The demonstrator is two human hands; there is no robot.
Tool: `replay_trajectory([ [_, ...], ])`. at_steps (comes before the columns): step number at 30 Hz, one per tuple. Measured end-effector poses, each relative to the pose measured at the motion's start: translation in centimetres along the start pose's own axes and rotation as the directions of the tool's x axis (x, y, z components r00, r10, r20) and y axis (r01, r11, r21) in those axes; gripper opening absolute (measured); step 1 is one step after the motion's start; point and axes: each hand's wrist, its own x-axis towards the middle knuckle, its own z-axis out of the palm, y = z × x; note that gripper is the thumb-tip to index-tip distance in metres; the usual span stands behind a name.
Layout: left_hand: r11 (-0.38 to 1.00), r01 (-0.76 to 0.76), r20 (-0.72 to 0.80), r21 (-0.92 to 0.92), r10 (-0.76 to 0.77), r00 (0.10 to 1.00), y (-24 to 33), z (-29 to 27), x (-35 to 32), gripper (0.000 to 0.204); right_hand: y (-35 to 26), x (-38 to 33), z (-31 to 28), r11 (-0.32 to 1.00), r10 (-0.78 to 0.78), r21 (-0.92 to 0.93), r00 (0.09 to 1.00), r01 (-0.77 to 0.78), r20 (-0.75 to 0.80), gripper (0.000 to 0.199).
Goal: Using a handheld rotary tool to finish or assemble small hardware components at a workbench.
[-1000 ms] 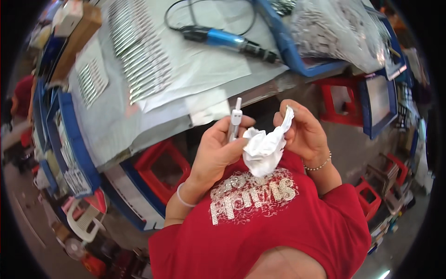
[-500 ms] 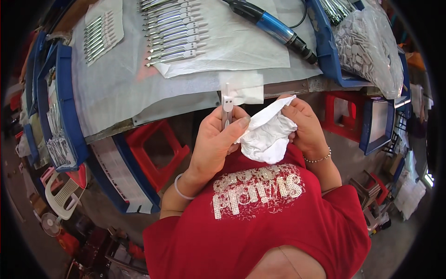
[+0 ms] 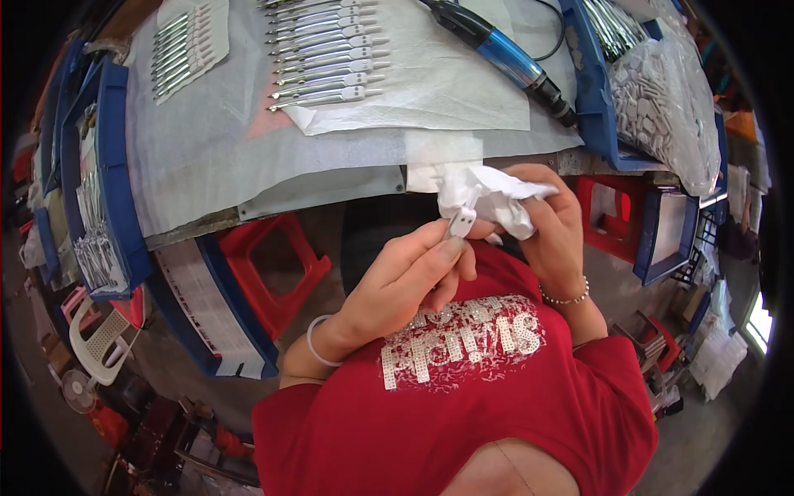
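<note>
White-ended metal piece (image 3: 462,221) sits between the thumb and fingers of the left hand (image 3: 409,269), which are clamped on its shank; the white end pokes out just past the thumb tip, up against a crumpled white cloth (image 3: 480,188). The right hand (image 3: 558,231) has its fingers closed on the cloth; whether they press the piece through it, I cannot tell. Both hands are off the table (image 3: 198,186), just in front of its near edge. Similar pieces (image 3: 356,93) lie in a row farther back, left of a blue power driver (image 3: 511,59).
</note>
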Motion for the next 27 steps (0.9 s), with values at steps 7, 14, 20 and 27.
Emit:
replay_trajectory([
  [7,0.985,0.148,-0.035,-0.094,-0.151,0.988,-1.5,-1.1,0.5,0.024,-1.9,-1.0,0.0,0.742,-0.258,-0.466,0.848,0.481,0.464,0.025],
  [14,0.973,0.209,-0.028,0.1,-0.208,0.978,-1.8,-0.7,0.7,0.024,-0.8,0.0,1.2,0.506,-0.191,-0.694,0.851,0.512,0.489,0.025],
  [20,0.968,0.202,-0.024,0.146,-0.201,0.979,-1.8,-0.3,1.1,0.025,-0.4,0.7,0.8,0.5,-0.303,-0.699,0.859,0.512,0.412,0.019],
  [27,0.951,0.202,-0.028,0.232,-0.201,0.979,-1.3,-0.3,1.2,0.02,-0.6,0.9,0.8,0.433,-0.275,-0.711,0.833,0.553,0.481,0.021],
])
